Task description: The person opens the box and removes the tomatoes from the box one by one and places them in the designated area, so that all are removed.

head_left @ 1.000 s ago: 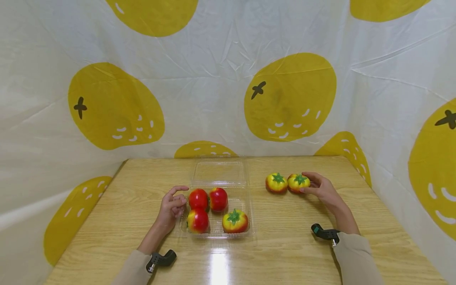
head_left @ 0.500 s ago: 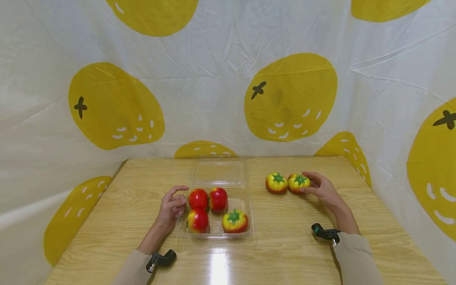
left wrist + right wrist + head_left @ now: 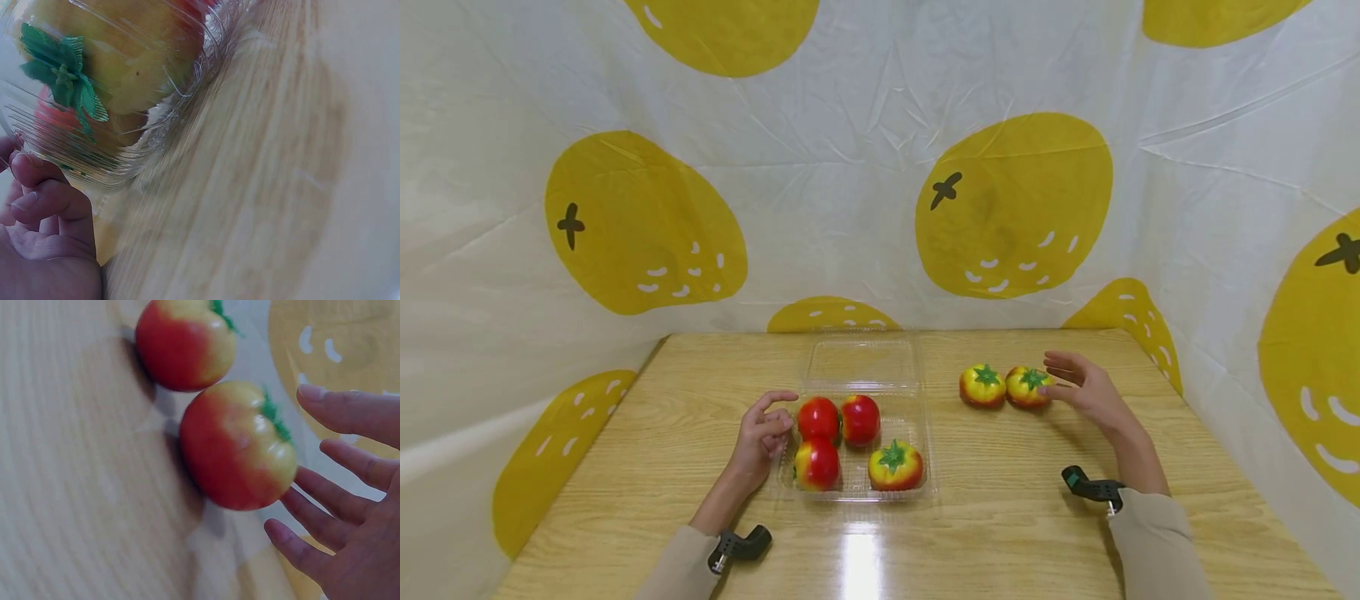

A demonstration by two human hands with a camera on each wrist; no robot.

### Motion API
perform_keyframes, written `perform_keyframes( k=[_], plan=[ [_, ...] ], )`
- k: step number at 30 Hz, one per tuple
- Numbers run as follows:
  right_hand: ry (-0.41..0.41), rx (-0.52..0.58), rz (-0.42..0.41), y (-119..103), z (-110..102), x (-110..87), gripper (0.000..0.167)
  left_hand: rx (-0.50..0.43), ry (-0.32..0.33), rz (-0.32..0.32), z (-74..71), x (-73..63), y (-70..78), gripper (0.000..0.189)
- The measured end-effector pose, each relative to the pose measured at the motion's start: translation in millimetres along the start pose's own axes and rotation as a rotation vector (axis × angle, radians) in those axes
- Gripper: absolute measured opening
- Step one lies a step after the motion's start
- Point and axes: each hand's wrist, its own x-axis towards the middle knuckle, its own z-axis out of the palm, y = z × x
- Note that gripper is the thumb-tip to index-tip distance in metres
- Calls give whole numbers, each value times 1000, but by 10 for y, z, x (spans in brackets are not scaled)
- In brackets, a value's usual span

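In the head view my left hand [image 3: 760,437] is at the left edge of the clear plastic clamshell container [image 3: 859,497], its fingertips pinching the rim. Three artificial tomatoes lie red side up inside it, one of them [image 3: 817,464] at front left. A yellow-red tomato [image 3: 896,467] with its green calyx up sits at front right. My right hand [image 3: 1086,385] is spread, with bent fingers, beside the right one [image 3: 1027,387] of two tomatoes on the table and grips nothing. The other tomato [image 3: 982,386] stands just to its left.
The container's lid [image 3: 861,364] is folded back flat toward the far side of the wooden table [image 3: 1000,533]. A white curtain [image 3: 835,208] with yellow fruit prints surrounds the table at the back and sides.
My right hand has released the right tomato, spread its fingers and drawn back slightly to the right. The left hand and the container have kept their place.
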Motion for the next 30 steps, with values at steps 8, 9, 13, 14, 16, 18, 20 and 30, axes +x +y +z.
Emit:
perform_keyframes(
  k=[8,9,13,14,16,18,20,30],
  plan=[
    [5,-69,-40,-236,-60,-8,70,5,4,-9,13,5,7,32],
    [4,-73,-45,-265,-64,-10,70,5,5,-10,14,7,7,32],
    [6,-82,-76,-372,-66,-22,69,4,2,-6,20,16,8,31],
    [7,-85,-84,-398,-65,-27,69,3,1,-5,22,18,9,32],
    [12,-91,-104,-447,-62,-38,68,5,-2,-5,27,22,11,32],
    [16,-95,-122,-503,-52,-54,67,11,-5,-6,29,24,14,32],
    [19,-101,-143,-563,-34,-70,66,17,-8,-6,31,22,16,33],
    [-18,-105,-208,-912,107,-134,66,30,-3,0,18,-1,18,31]
  ],
)
